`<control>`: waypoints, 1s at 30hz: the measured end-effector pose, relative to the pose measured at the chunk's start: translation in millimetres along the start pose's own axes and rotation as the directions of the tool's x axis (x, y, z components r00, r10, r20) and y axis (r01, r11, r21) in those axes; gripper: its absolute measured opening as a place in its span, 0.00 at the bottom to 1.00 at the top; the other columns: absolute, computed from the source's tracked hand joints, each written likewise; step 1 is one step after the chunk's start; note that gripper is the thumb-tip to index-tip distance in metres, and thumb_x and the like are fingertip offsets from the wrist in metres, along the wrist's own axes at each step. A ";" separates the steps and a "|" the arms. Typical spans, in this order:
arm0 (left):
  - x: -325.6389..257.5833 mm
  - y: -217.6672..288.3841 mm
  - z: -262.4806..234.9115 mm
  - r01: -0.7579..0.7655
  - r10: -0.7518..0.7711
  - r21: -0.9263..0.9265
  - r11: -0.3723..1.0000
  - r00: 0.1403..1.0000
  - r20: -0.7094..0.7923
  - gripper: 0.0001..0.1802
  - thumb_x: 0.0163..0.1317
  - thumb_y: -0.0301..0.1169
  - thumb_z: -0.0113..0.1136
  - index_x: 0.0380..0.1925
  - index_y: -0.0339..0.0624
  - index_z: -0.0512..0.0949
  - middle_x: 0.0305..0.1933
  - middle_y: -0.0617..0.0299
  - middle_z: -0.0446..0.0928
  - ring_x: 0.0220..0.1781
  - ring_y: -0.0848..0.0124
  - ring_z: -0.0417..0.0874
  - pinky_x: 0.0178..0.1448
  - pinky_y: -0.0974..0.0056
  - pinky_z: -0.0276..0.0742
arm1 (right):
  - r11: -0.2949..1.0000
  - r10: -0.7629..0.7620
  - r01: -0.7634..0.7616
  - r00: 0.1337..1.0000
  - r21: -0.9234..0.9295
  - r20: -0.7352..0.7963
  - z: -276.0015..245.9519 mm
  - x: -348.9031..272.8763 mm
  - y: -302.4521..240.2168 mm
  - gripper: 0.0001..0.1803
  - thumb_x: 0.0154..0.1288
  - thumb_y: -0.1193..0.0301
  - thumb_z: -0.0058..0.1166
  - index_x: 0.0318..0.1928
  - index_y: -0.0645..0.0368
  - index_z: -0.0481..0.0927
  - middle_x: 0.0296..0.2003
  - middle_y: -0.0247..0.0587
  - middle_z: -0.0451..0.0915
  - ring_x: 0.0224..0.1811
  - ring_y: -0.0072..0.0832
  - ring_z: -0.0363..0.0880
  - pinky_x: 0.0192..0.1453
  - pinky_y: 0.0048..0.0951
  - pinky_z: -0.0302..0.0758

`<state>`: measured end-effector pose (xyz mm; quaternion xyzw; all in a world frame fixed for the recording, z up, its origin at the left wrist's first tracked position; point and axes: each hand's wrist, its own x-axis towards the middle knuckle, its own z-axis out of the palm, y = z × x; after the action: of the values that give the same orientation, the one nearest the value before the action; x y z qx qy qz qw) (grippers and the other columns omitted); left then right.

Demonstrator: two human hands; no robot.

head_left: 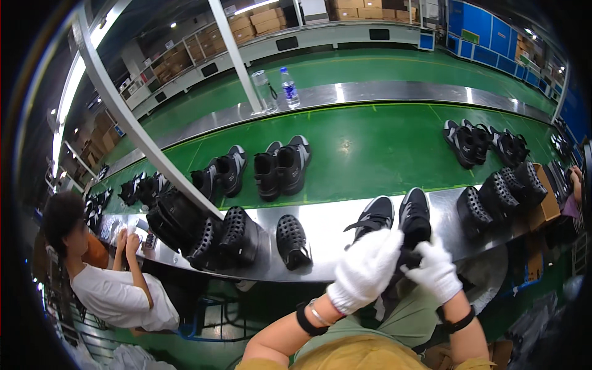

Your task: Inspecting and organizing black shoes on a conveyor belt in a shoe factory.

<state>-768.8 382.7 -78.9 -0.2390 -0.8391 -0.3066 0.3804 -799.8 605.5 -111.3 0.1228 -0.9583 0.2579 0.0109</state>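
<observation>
Two black sneakers with grey trim stand in front of me on the metal edge of the line, toes pointing away: a left one (376,213) with a loose strap or lace sticking out, and a right one (415,213). My left hand (368,270), in a white knit glove, covers the back of the left sneaker. Its fingers are pressed together beside the right sneaker, and whatever they pinch is hidden. At the heel of the right sneaker, my right hand (436,270), gloved too, curls its fingers round the dark rear part.
A black perforated shoe-shaped piece (292,242) stands to the left, near several similar ones (237,234). More (501,192) stand right, beside a cardboard box (545,209). Pairs of sneakers (283,166) sit on the green belt (357,148). A person (117,283) works at left; bottles (288,89) stand beyond.
</observation>
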 end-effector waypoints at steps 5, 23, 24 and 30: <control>-60.1 -69.5 -69.0 0.365 -0.398 0.308 0.878 0.916 0.047 0.50 0.50 0.34 0.79 0.71 0.30 0.65 0.70 0.36 0.67 0.73 0.37 0.66 0.77 0.43 0.64 | 0.989 0.071 -0.083 0.993 -0.120 -0.097 -41.2 11.8 16.7 0.27 0.48 0.77 0.71 0.52 0.58 0.80 0.63 0.61 0.74 0.60 0.59 0.78 0.66 0.48 0.76; -129.8 -135.9 -81.8 0.767 -0.815 0.277 0.579 0.548 0.187 0.51 0.54 0.31 0.66 0.80 0.49 0.55 0.79 0.36 0.55 0.77 0.36 0.63 0.79 0.47 0.66 | 0.908 -0.146 0.033 0.959 0.418 0.242 176.2 61.5 -189.8 0.20 0.56 0.70 0.67 0.48 0.60 0.78 0.39 0.49 0.80 0.37 0.39 0.83 0.43 0.37 0.81; -127.8 -132.6 -86.5 0.792 -0.821 0.220 0.569 0.535 0.199 0.51 0.54 0.29 0.65 0.80 0.48 0.56 0.79 0.36 0.55 0.77 0.36 0.63 0.79 0.47 0.65 | 0.911 -0.158 0.043 0.955 0.410 0.252 172.6 60.8 -192.6 0.20 0.55 0.70 0.68 0.48 0.59 0.78 0.39 0.49 0.80 0.38 0.38 0.83 0.42 0.36 0.81; -105.3 -112.7 -133.1 0.763 -0.752 -0.187 0.619 0.645 0.138 0.51 0.55 0.24 0.66 0.79 0.35 0.53 0.79 0.37 0.59 0.78 0.44 0.66 0.80 0.52 0.63 | 0.894 -0.303 0.243 0.947 0.375 0.110 125.1 46.8 -199.9 0.18 0.52 0.73 0.71 0.43 0.54 0.79 0.41 0.45 0.79 0.42 0.37 0.81 0.43 0.34 0.80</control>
<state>-712.0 193.7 -129.5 0.0875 -0.8290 -0.5267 0.1663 -791.7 365.4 -117.6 0.2775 -0.8661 0.4122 -0.0549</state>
